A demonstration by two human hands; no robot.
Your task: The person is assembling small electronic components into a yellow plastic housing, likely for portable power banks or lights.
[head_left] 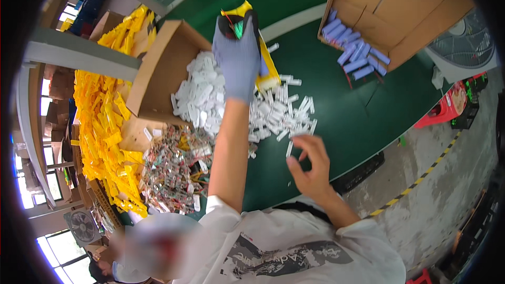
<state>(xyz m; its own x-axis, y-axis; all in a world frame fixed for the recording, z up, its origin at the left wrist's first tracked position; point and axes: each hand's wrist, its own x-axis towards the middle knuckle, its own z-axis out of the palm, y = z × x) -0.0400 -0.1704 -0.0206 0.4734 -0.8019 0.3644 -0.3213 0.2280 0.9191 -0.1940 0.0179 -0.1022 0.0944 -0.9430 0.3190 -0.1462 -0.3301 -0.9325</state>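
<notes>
My left hand (236,60), in a grey-blue knit glove with dark fingertips, is closed around a yellow plastic casing (268,63). Red wires and a small green part (239,30) show at the casing's upper end, partly hidden by the fingers. My right hand (311,168) is bare, with thumb and fingers apart and nothing visible between them. It hovers near the front edge of the green table, beside loose white plastic pieces (273,113). A heap of larger white plastic parts (200,92) lies left of my left wrist.
An open cardboard box (413,10) with purple cylindrical cells (357,55) stands far right. Another box (158,73) is tipped beside the white heap. Wired circuit boards (176,165) and yellow casings (102,142) pile up at left. A grey post (87,52) crosses the upper left.
</notes>
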